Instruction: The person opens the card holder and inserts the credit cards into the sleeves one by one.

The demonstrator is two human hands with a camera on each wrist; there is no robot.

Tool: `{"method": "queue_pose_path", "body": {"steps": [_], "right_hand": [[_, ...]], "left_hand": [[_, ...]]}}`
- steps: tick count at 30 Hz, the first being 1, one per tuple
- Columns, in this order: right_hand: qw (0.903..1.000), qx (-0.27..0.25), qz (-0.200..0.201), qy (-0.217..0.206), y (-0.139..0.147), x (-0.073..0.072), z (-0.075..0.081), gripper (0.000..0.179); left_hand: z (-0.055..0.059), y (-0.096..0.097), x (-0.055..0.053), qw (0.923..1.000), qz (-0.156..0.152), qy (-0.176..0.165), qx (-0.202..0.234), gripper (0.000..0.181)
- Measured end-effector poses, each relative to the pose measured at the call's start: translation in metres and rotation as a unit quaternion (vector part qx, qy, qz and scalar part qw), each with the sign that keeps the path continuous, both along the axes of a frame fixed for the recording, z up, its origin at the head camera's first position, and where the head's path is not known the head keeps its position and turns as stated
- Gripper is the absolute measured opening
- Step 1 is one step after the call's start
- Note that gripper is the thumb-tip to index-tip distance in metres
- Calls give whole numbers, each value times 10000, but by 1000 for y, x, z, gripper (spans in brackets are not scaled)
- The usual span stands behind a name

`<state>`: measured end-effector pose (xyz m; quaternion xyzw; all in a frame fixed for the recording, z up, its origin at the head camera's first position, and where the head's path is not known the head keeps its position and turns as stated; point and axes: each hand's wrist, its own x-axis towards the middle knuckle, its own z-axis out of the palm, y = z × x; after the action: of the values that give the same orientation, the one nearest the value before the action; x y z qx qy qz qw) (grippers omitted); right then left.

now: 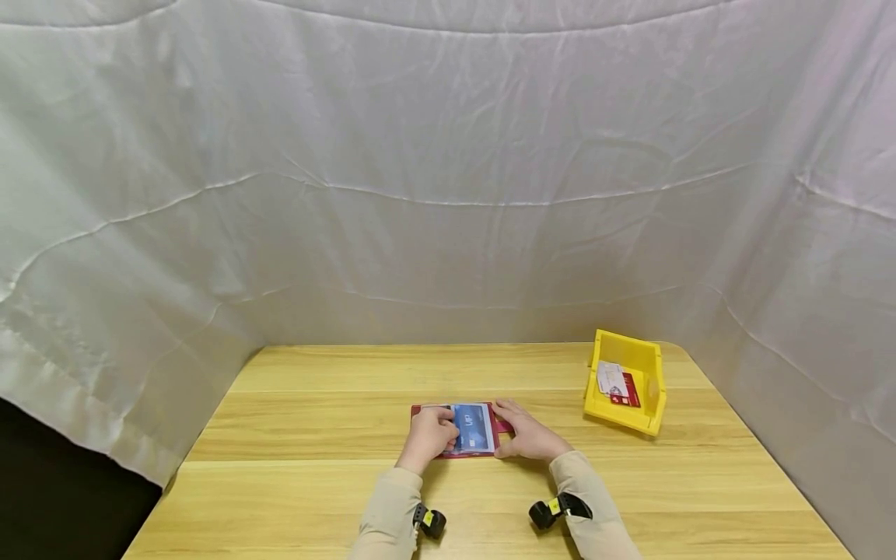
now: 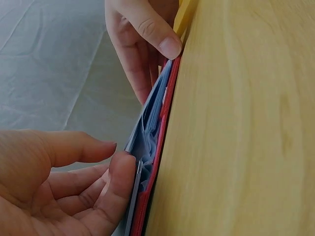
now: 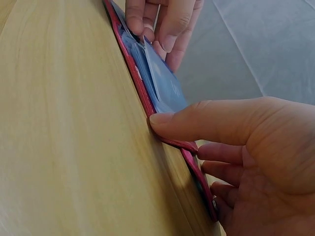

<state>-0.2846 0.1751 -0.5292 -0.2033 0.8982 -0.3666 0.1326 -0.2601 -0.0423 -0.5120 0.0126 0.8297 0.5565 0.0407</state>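
Observation:
A red card holder (image 1: 498, 453) lies spread on the table, its clear plastic sleeves (image 3: 156, 78) fanned up from the cover. Behind one sleeve a blue card (image 1: 472, 426) shows. Over the holder's left half is my left hand (image 1: 432, 433), fingers curled, the thumb and index finger at a sleeve edge; the exact contact is partly hidden. My right hand (image 1: 528, 435) spans the right edge with fingers spread. In the right wrist view its thumb (image 3: 170, 120) presses the near corner, while the other fingers lie beside the red strap (image 3: 199, 177).
At the back right of the wooden table (image 1: 315, 498) stands a yellow bin (image 1: 633, 351). Inside it are a whitish card (image 1: 610, 379) and a red card (image 1: 631, 393). Grey-white curtains (image 1: 448, 249) enclose the back and sides.

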Motion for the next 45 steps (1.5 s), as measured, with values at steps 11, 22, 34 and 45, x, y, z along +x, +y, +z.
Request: {"method": "queue_pose_path", "body": {"steps": [11,22,34,45], "right_hand": [[10000,33,35,60,0,1,-1,93],[10000,-2,50,61,0,2,2,93],[10000,44,42,63,-1,3,2,93],[9999,11,80,67,0,3,3,92]], "left_hand": [[-2,0,0,9999,-59,-31,-124,32],[1,-1,1,9995,-125,-54,-278,32],[9,-3,4,9928,-486,166,-1078,35],[19,21,5,9694,-196,407,-2412,62]]}}
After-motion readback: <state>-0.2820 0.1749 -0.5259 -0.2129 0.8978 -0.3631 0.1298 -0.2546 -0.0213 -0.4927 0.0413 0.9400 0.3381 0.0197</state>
